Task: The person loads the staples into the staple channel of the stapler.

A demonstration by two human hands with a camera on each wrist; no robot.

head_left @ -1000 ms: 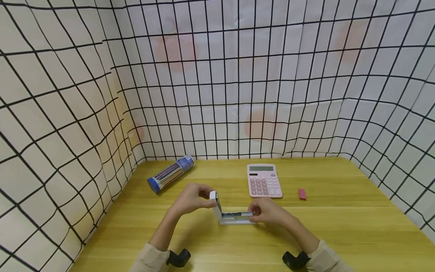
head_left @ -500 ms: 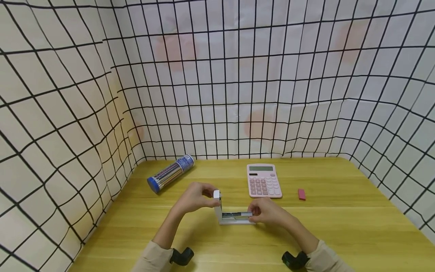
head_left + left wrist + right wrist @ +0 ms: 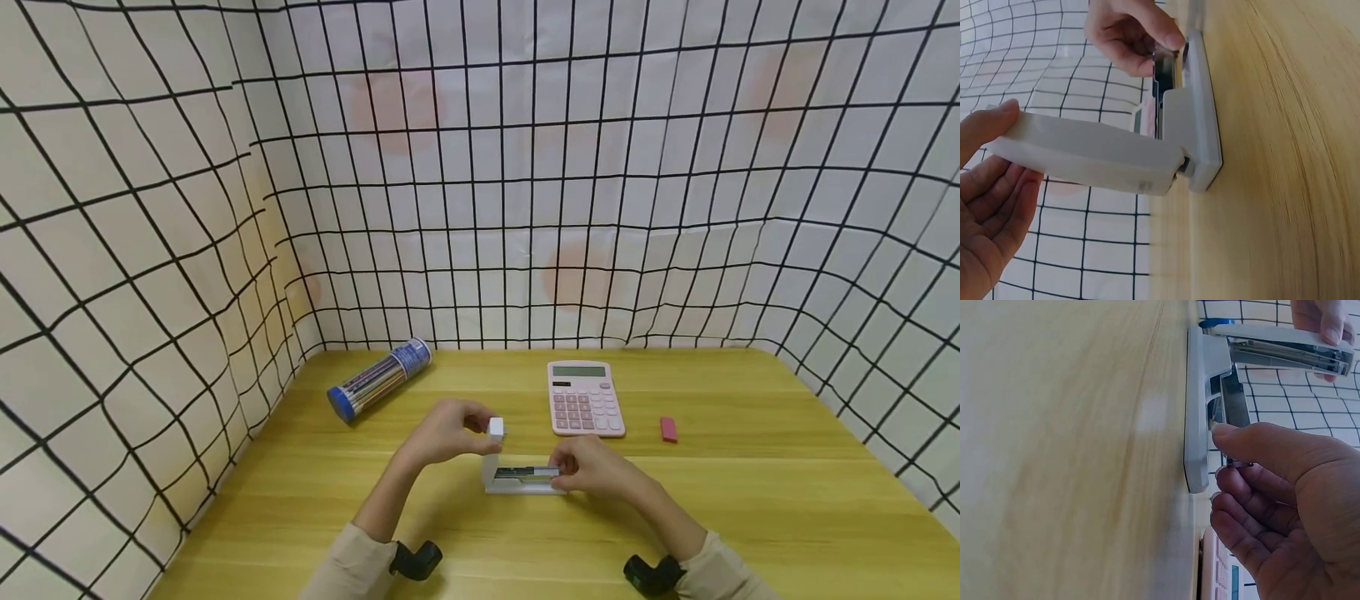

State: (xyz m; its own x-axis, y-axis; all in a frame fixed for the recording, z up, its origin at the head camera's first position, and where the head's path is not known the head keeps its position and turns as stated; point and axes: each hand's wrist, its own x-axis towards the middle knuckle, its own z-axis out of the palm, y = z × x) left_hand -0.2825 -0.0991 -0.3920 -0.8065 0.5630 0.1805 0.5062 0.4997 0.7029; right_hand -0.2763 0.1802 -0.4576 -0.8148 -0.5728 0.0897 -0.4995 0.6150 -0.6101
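Note:
A white stapler (image 3: 525,489) rests on the table, its top arm (image 3: 1091,150) swung up roughly at a right angle to the base. With thumb and fingers, my left hand (image 3: 450,433) grips the free end of that arm. My right hand (image 3: 596,467) pinches the front end of the metal staple magazine (image 3: 1235,403) between thumb and index finger, just above the base (image 3: 1195,431). The right wrist view shows the arm's hollow underside with a metal channel inside. The pinched tip is partly hidden by my right thumb.
Behind my right hand lies a pink calculator (image 3: 585,398), with a small red block (image 3: 668,429) to its right. A clear tube of pencils with blue ends (image 3: 379,380) lies at the back left. A white cloth with black grid lines (image 3: 495,208) encloses the wooden table (image 3: 750,467).
My left hand has moved right, bringing the stapler's top arm from leaning left to about upright. My right hand stays at the magazine's front end.

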